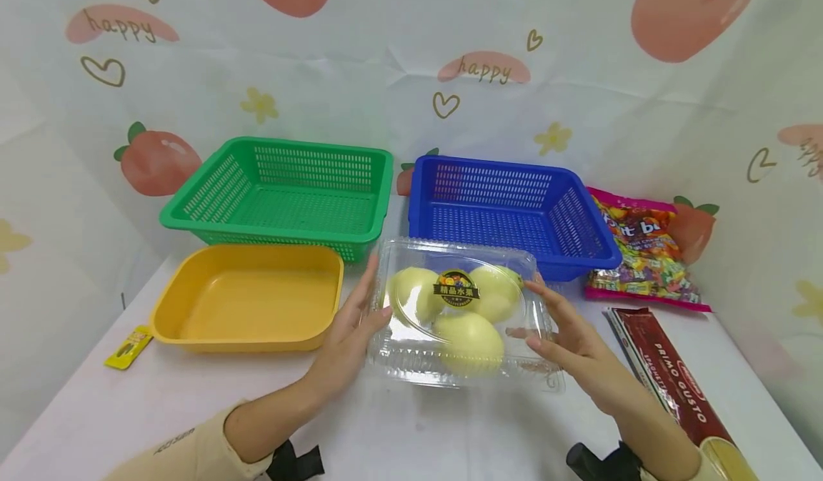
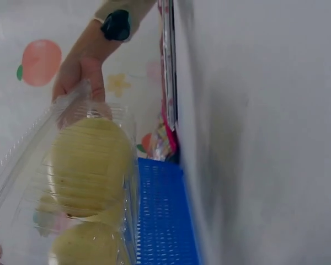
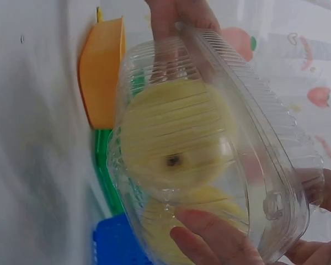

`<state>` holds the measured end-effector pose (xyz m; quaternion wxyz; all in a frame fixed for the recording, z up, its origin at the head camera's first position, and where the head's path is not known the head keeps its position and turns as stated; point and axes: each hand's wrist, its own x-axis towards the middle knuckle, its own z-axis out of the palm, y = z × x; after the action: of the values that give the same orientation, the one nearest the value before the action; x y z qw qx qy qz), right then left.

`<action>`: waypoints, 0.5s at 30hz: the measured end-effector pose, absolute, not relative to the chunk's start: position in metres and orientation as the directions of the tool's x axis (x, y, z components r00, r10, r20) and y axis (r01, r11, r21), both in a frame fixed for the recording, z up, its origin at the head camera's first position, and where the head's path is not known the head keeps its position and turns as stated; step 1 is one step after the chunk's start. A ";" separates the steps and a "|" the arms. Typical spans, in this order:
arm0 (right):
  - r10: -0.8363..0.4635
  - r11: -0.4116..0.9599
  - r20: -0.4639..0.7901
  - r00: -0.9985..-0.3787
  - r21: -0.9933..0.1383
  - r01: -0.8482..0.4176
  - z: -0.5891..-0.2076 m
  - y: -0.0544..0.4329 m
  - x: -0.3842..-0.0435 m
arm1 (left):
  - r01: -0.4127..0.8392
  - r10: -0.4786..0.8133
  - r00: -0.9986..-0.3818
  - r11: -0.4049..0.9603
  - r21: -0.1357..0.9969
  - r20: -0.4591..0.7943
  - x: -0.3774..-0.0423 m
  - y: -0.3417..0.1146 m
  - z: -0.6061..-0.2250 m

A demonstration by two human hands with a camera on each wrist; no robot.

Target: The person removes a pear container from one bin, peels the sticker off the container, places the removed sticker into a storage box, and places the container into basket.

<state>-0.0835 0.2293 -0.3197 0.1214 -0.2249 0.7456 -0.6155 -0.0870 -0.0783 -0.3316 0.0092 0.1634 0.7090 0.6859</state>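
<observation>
A clear plastic clamshell box (image 1: 458, 309) with a dark round label holds three pale yellow fruits (image 1: 469, 338). It is held between both hands over the white table, in front of the baskets. My left hand (image 1: 366, 302) grips its left end, with the thumb on the lid. My right hand (image 1: 546, 316) grips the right end. The right wrist view shows the box (image 3: 209, 149) from one end. There my right hand's fingers (image 3: 215, 237) curl on its near edge and the left hand (image 3: 176, 14) is at the far end. In the left wrist view, the box (image 2: 83, 182) fills the lower left.
A green basket (image 1: 283, 195) and a blue basket (image 1: 508, 209) stand side by side at the back. A yellow tray (image 1: 251, 295) sits left of the box. A candy bag (image 1: 643, 252) and a long red carton (image 1: 675, 388) lie at the right. A small yellow packet (image 1: 128, 347) lies far left.
</observation>
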 end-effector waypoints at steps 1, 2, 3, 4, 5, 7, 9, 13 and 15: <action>-0.487 0.129 0.098 -0.868 -0.975 -0.183 -0.323 0.229 -0.082 | 0.220 0.244 -0.946 0.005 0.975 0.213 -0.085 -0.079 -0.334; -0.491 0.118 0.100 -0.865 -0.977 -0.180 -0.326 0.229 -0.080 | 0.226 0.243 -0.945 0.006 0.974 0.218 -0.083 -0.079 -0.337; -0.495 0.109 0.099 -0.864 -0.979 -0.174 -0.329 0.229 -0.078 | 0.228 0.241 -0.945 0.006 0.974 0.220 -0.081 -0.079 -0.340; -0.497 0.103 0.095 -0.862 -0.980 -0.168 -0.332 0.229 -0.077 | 0.229 0.239 -0.945 0.005 0.973 0.222 -0.080 -0.079 -0.342; -0.499 0.099 0.090 -0.862 -0.982 -0.160 -0.334 0.229 -0.077 | 0.225 0.238 -0.946 0.001 0.974 0.218 -0.079 -0.079 -0.345; -0.502 0.101 0.069 -0.862 -0.985 -0.138 -0.339 0.229 -0.076 | 0.205 0.239 -0.950 -0.012 0.979 0.202 -0.078 -0.080 -0.350; -0.501 0.112 0.035 -0.865 -0.988 -0.105 -0.343 0.230 -0.076 | 0.175 0.238 -0.955 -0.024 0.984 0.176 -0.078 -0.079 -0.355; -0.485 0.172 -0.026 -0.874 -0.983 -0.066 -0.350 0.230 -0.077 | 0.123 0.236 -0.963 -0.047 0.991 0.131 -0.079 -0.078 -0.364; -0.472 0.205 -0.046 -0.880 -0.977 -0.059 -0.352 0.230 -0.078 | 0.105 0.233 -0.966 -0.054 0.993 0.115 -0.080 -0.078 -0.368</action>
<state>-0.0776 0.2297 -0.3524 0.1707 -0.1752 0.7573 -0.6055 -0.0796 -0.0779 -0.3684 0.0448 0.1233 0.6863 0.7154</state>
